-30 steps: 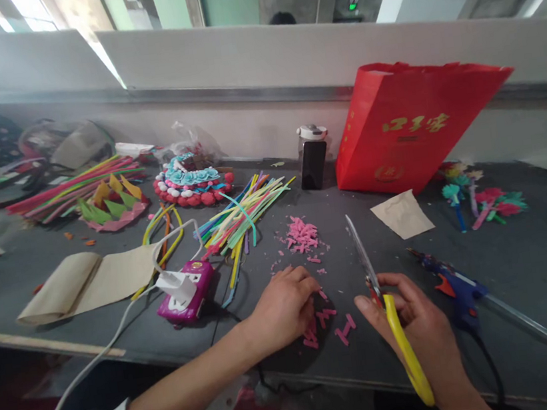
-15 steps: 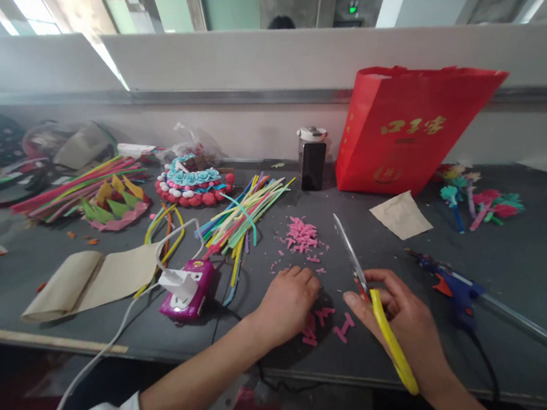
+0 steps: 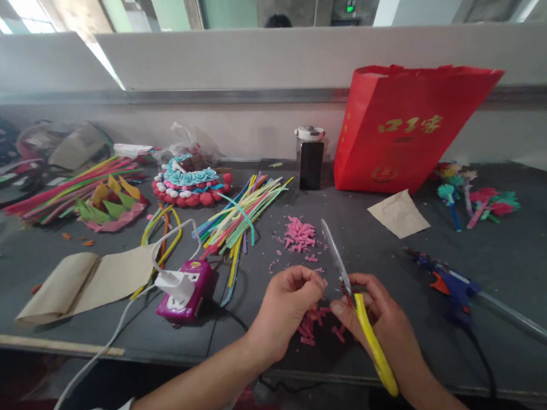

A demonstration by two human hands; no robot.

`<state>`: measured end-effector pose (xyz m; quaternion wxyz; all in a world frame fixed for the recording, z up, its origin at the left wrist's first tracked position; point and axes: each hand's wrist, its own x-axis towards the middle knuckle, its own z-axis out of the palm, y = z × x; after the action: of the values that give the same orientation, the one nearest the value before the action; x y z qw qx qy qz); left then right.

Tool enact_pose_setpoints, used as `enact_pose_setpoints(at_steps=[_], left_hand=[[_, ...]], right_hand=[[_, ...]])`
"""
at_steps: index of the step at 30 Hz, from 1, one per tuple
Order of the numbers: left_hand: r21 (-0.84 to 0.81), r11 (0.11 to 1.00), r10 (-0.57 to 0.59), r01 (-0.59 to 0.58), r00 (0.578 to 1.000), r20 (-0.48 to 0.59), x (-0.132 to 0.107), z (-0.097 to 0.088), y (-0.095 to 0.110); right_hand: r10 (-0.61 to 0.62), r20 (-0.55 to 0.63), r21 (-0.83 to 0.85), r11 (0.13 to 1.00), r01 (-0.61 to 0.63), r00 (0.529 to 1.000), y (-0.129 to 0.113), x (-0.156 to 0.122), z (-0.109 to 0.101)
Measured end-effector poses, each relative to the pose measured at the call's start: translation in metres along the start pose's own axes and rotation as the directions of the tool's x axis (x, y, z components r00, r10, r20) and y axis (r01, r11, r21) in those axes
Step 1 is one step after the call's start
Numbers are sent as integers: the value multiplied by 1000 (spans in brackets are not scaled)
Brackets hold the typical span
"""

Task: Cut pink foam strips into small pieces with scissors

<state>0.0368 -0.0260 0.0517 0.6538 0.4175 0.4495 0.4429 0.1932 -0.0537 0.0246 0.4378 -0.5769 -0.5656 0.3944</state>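
Note:
My right hand (image 3: pixel 391 331) is wrapped round a pair of scissors (image 3: pixel 377 352) with yellow handles, the blades pointing away from me. My left hand (image 3: pixel 287 307) is closed in a pinch just left of the scissors; whatever lies between its fingertips is too small to make out. Under and beside its fingers lie cut pink strips (image 3: pixel 308 331), partly hidden by the hand. Beyond it sits a small heap of short pink pieces (image 3: pixel 299 234), with crumbs scattered round it.
Coloured fuzzy stems (image 3: pixel 249 215), a purple power socket (image 3: pixel 192 296) with a white cable, and a paper roll (image 3: pixel 121 272) lie leftward. Behind stand a bottle (image 3: pixel 312 159) and a red bag (image 3: pixel 409 126). A glue gun (image 3: pixel 448 283) with a long glue stick lies right.
My left hand has lifted slightly from the pink strips and its fingers have come together in a pinch. My right hand has brought the scissors left, closer to it.

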Motion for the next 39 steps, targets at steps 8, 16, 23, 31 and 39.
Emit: enact_pose_setpoints(at_steps=[8,16,23,31,39], left_hand=[[-106,988,-114,114,993,4,-14,9,-15],[-177,981,77,-77,997,-7,-19,15,-13],[-190,981,-28,43,996,80,-18,11,-18],[-230,971,-48,69,994,97,-13,9,-18],[54,995,-94,87,986,136,-7,3,-16]], right_hand=[[-67,0,-62,996,67,998,4,-7,9],[-18,-65,79,997,23,998,-12,-11,9],[28,34,112,993,-32,999,-11,-16,7],[65,178,165,982,-95,982,-17,-9,2],[62,133,-17,998,-60,989,-8,-1,2]])
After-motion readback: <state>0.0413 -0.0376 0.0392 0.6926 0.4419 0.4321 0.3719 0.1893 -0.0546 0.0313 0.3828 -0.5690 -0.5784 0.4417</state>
